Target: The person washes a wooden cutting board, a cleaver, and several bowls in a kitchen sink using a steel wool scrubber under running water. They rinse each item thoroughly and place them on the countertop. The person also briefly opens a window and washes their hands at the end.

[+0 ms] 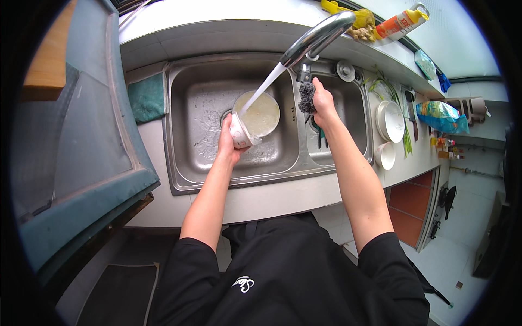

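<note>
Tilted over the left basin of the steel sink (195,138), a patterned white bowl (240,132) rests in the grip of my left hand (229,142). Water from the chrome faucet (316,36) pours down at the bowl's rim. Just behind it, a round vessel (261,112) of cloudy water stands in the same basin. My right hand (323,100) holds a dark grey scrubber (306,98) near the faucet base, above the divider and the smaller right basin (346,122). Part of the round vessel is hidden by the bowl.
A green cloth (146,98) lies left of the sink. On the right counter are white bowls (392,122), a smaller bowl (385,156), green onions (407,140) and a knife (412,118). A spray can (397,26) and ginger (363,32) sit on the ledge.
</note>
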Motion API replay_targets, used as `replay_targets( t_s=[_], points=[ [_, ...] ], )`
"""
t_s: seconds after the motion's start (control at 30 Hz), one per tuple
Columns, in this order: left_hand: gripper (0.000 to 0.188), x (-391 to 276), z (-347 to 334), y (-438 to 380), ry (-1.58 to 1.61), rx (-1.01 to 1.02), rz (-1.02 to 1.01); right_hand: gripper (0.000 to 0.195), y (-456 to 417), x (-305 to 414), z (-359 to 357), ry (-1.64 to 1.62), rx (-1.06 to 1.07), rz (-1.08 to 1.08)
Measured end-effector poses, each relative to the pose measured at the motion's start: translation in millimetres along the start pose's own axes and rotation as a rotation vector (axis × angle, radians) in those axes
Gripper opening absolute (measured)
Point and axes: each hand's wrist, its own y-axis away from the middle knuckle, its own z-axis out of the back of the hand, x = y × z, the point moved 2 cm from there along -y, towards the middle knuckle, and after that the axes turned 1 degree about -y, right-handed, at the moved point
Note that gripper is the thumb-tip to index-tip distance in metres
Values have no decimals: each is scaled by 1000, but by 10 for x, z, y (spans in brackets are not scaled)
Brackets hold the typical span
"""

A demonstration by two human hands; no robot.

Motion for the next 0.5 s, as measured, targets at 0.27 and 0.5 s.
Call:
replay_targets(
  t_s=[0.27,0.5],
  points=[
    [65,27,-4,35,-19,1,-10,45,20,161,-70,62,-40,-27],
    [64,2,-71,56,-3,53,-24,48,-117,64,13,67,-51,-23]
  ],
)
